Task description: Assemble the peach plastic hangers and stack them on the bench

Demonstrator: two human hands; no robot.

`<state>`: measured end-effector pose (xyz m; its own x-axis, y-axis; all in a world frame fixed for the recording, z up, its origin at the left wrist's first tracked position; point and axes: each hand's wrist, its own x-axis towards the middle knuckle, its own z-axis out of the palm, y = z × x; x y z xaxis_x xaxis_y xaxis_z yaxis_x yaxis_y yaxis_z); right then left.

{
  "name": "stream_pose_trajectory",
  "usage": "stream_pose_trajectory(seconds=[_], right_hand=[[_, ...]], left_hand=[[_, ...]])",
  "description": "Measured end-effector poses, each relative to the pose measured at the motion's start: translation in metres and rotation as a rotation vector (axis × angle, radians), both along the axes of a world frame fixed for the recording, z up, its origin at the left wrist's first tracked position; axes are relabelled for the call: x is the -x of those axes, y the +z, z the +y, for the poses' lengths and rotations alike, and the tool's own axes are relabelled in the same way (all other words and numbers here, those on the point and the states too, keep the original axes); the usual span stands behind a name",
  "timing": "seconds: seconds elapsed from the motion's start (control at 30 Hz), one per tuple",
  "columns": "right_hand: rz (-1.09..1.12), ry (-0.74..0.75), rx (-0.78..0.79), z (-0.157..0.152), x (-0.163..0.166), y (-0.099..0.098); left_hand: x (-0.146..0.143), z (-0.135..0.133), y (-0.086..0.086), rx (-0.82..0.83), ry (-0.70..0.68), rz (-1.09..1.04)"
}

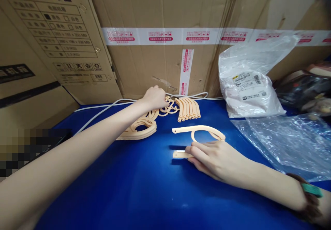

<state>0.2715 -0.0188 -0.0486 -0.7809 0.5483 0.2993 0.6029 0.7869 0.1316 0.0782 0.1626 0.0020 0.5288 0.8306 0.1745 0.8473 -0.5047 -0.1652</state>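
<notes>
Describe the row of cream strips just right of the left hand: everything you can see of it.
The row is several slim, smooth, gently curved cream strips, seemingly plastic, packed side by side and nearly parallel. Their near ends line up roughly and show small openings. It lies on the blue table, right of the left hand and in front of the cardboard. No hand grips it; whether it touches the loops at its left is unclear.

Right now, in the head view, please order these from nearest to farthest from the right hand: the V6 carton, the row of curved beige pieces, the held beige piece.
1. Held beige piece: in the right hand, touching it.
2. Row of curved beige pieces: behind the hand, slightly left.
3. V6 carton: far left, at the back.
</notes>
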Motion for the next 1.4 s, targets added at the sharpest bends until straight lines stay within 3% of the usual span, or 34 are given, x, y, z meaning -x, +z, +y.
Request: stream_pose_trajectory(seconds=[0.13, 0.23, 0.4, 0.5, 0.63, 0.9, 1.13, 1.27, 1.4], right_hand=[[0.011, -0.011, 0.021, -0.001, -0.001, 0.000], [0.007, -0.014, 0.031, 0.000, -0.002, 0.000], [0.004, -0.032, 0.029, 0.000, 0.000, 0.000], [-0.002, -0.044, 0.038, 0.000, 0.000, 0.000], [-0.007, -0.058, 0.053, 0.001, 0.000, -0.001], [0.015, -0.071, 0.043, 0.000, 0.000, 0.001], [0.034, -0.066, 0.028, 0.000, -0.001, 0.000], [0.065, -0.072, 0.010, -0.001, -0.002, 0.000], [0.100, -0.056, 0.004, -0.002, -0.002, 0.001]], left_hand=[[0.001, 0.001, 0.000, 0.055, 0.019, -0.008], [0.010, 0.003, 0.013, 0.090, 0.061, -0.020], [0.032, 0.005, 0.032, 0.160, 0.306, -0.001], [0.041, 0.009, 0.030, 0.199, 0.423, 0.010], [0.048, 0.018, 0.021, 0.280, 0.473, -0.042], [0.052, 0.030, 0.013, 0.501, 0.475, -0.276], [0.055, 0.023, 0.009, 0.489, 0.468, -0.538], [0.058, 0.012, 0.020, 0.432, 0.358, -0.725], [0.054, -0.020, 0.034, 0.426, 0.193, -0.905]])
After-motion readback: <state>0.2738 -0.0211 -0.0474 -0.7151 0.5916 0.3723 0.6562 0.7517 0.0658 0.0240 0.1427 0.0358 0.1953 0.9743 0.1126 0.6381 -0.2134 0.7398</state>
